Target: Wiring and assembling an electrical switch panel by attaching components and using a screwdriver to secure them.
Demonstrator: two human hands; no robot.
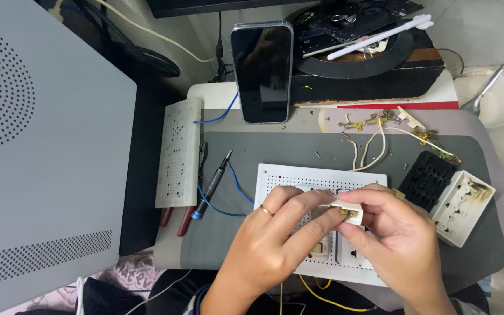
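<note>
My left hand (272, 242) and my right hand (398, 239) meet over a white perforated switch board (287, 178) lying on a grey mat (234, 245). Both hands pinch a small white plastic switch part (347, 210) with a brass contact at its end. The left hand wears a ring. Sockets and a switch on the board are partly hidden under my hands. Yellow wires (322, 297) trail from below the board.
A dark screwdriver (212, 184) and blue wire (237, 186) lie left of the board beside a white perforated plate (177, 151). A phone (262, 73) stands behind. Brass contacts with white wires (380, 125), a black grille (425, 178) and a white socket housing (462, 207) lie right. A grey computer case (36, 146) fills the left.
</note>
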